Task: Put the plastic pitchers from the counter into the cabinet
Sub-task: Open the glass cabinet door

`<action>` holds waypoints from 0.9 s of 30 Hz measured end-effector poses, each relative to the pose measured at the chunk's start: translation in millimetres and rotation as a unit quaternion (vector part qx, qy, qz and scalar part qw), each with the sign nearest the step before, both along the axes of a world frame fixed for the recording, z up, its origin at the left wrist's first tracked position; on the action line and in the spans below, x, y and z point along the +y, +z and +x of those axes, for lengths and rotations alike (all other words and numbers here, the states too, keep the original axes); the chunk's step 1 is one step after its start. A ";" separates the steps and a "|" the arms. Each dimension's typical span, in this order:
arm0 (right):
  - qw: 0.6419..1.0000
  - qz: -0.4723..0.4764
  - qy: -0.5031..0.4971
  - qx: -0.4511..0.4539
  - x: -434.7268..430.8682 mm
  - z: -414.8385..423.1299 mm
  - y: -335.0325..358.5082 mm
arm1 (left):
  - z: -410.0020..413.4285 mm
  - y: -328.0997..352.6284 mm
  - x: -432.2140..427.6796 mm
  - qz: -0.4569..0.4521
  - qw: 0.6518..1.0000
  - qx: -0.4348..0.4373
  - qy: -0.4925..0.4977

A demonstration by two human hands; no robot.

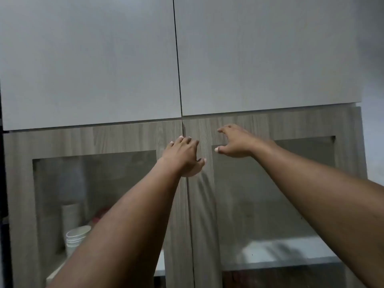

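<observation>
A wood-grain cabinet with two glass-paned doors fills the lower view; both doors are closed. My left hand lies against the left door's frame by the centre seam, fingers spread, holding nothing. My right hand hovers at the top of the right door's frame, fingers curled apart and empty. No pitcher is in view.
Two plain grey upper doors sit shut above. Behind the left glass stands a stack of white bowls and a tall pale stack. A white shelf shows behind the right glass. A wall is at the far right.
</observation>
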State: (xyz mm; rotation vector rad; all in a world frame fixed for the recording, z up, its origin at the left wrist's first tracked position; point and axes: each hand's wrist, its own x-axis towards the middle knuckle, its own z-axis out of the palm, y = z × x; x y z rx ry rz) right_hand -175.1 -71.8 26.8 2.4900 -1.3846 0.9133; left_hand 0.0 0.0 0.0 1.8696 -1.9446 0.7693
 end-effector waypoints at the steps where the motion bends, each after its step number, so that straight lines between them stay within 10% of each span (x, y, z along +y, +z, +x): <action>1: 1.000 -0.021 0.000 0.000 -9.1 1.3 4.1 | 1.4 5.9 -10.7 -0.020 1.000 -0.010 0.005; 14: 0.985 -0.169 -0.009 0.026 -56.7 8.4 24.5 | -6.9 36.3 -82.6 -0.169 0.984 -0.044 0.042; 27: 0.972 -0.160 0.063 -0.162 49.3 -27.9 -3.2 | -54.9 33.8 32.6 -0.258 0.965 -0.042 -0.007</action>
